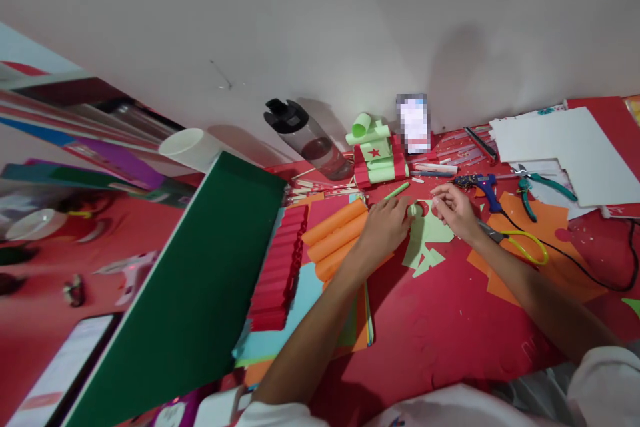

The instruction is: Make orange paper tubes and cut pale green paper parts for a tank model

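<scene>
My left hand is closed, with its fingertips at a small pale green paper piece. Across from it, my right hand has thumb and fingers drawn together; whatever they hold is too small to make out. Beneath both hands lies a pale green paper sheet with a round cut-out, and triangular scraps rest at its lower edge. Orange paper rolls lie side by side left of my left hand. Scissors with yellow handles are by my right wrist.
A green board stands tilted at left. Behind my hands are a water bottle, a green-and-red paper model and a phone. A blue glue gun, its cord, pliers and white board lie at right.
</scene>
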Available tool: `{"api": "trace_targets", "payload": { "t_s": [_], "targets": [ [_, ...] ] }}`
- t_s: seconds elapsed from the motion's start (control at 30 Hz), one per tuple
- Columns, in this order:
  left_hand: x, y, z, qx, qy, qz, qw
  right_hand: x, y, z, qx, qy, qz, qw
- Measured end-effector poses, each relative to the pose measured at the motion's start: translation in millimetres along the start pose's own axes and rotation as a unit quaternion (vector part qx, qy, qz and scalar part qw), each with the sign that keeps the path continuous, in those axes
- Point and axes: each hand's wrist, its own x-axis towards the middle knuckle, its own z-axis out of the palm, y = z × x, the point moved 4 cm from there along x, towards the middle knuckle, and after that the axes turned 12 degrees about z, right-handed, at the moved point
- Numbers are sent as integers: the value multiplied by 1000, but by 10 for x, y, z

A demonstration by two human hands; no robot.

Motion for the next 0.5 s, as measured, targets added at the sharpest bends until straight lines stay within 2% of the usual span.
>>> {"api": "trace_targets", "payload": {
  "t_s": [0.17,0.37,0.5],
  "targets": [
    [17,96,75,-67,-17,5,998,-3,-7,6,-9,-12,-13,1000],
    [23,90,132,-158,-14,29,987,-43,-20,31,-21,-4,-27,999],
    [6,1,76,-206,29,31,978,-88,-201,-77,-29,23,-51,998]
  ]
}}
